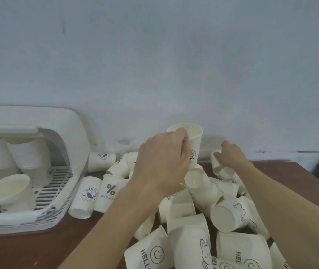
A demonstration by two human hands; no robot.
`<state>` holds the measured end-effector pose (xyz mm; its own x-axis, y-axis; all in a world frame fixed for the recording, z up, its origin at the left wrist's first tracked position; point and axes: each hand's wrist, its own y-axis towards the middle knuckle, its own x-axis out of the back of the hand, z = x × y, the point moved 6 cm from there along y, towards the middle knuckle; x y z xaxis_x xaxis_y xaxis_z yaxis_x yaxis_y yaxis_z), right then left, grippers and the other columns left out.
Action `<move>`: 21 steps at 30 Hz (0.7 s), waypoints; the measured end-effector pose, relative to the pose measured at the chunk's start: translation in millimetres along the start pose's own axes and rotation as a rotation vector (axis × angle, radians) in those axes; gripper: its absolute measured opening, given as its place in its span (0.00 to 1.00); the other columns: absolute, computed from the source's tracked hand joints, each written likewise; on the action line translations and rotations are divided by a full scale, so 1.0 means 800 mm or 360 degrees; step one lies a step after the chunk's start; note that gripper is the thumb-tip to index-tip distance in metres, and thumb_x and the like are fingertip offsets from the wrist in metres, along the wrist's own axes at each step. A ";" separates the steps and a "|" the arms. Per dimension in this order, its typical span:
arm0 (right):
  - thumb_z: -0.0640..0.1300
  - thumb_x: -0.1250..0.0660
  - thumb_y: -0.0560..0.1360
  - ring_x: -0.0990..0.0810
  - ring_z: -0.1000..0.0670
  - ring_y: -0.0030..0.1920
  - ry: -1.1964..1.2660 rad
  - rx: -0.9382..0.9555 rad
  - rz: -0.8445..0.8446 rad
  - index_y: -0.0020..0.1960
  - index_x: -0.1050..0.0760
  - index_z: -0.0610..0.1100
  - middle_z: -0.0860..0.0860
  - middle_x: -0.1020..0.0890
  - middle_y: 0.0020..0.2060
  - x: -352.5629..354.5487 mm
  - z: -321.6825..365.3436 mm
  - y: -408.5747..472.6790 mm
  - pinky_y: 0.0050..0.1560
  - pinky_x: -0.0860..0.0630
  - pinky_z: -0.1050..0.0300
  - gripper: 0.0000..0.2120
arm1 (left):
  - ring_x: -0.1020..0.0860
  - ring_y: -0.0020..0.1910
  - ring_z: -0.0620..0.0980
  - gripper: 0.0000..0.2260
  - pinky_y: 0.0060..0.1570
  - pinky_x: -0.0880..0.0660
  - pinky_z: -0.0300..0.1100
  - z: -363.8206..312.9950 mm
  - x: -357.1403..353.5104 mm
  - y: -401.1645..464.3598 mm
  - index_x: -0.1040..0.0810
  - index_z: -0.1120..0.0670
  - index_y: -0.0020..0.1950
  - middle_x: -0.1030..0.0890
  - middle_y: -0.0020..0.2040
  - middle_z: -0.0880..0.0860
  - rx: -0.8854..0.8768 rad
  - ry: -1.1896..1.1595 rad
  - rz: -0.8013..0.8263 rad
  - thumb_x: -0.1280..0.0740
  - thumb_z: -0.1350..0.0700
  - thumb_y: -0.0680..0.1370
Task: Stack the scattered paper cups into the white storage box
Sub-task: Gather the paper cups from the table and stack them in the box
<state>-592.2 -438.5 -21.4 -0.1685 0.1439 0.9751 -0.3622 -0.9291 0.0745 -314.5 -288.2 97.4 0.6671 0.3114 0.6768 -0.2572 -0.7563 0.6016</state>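
White storage box (77, 133) at left holds a few stacks; most paper cups (189, 239) litter the table (28, 249). Left hand (162, 162) grips an upright cup (194, 140), right hand (230, 154) clutches another cup (216, 166).

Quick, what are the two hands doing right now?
Left hand: holds an upright paper cup above the pile.
Right hand: grips a cup lying on the pile.

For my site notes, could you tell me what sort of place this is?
Probably a plain indoor room, not a fitted kitchen: a brown wooden table against a bare pale wall, holding a white storage box and scattered paper cups.
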 end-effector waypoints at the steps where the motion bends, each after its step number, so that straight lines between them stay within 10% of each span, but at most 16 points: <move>1: 0.50 0.35 0.76 0.27 0.36 0.57 -0.0017 -0.0001 0.0039 0.61 0.33 0.39 0.38 0.25 0.57 -0.007 -0.002 0.006 0.53 0.27 0.48 0.20 | 0.23 0.40 0.57 0.08 0.40 0.26 0.52 0.003 -0.001 0.000 0.25 0.53 0.48 0.20 0.39 0.49 0.0003 -0.0005 -0.0001 0.43 0.53 0.81; 6: 0.49 0.31 0.73 0.29 0.34 0.60 -0.0021 -0.0066 0.0161 0.69 0.39 0.41 0.37 0.33 0.61 -0.025 -0.008 0.020 0.59 0.29 0.46 0.29 | 0.24 0.40 0.58 0.08 0.41 0.26 0.53 0.016 -0.003 0.006 0.26 0.53 0.47 0.20 0.39 0.50 0.0000 0.0015 -0.0028 0.43 0.53 0.81; 21: 0.44 0.29 0.70 0.27 0.44 0.48 -0.0165 0.0279 0.0256 0.56 0.26 0.47 0.46 0.25 0.47 0.010 0.034 0.012 0.44 0.31 0.56 0.16 | 0.23 0.41 0.58 0.08 0.40 0.25 0.53 0.045 0.004 -0.011 0.25 0.52 0.48 0.19 0.39 0.51 0.0087 -0.0020 -0.0008 0.43 0.52 0.81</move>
<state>-571.9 -455.3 -7.3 -0.1133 -0.0380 0.9928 -0.1726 -0.9833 -0.0573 -284.8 -301.3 79.4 0.6772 0.3083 0.6681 -0.2156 -0.7850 0.5808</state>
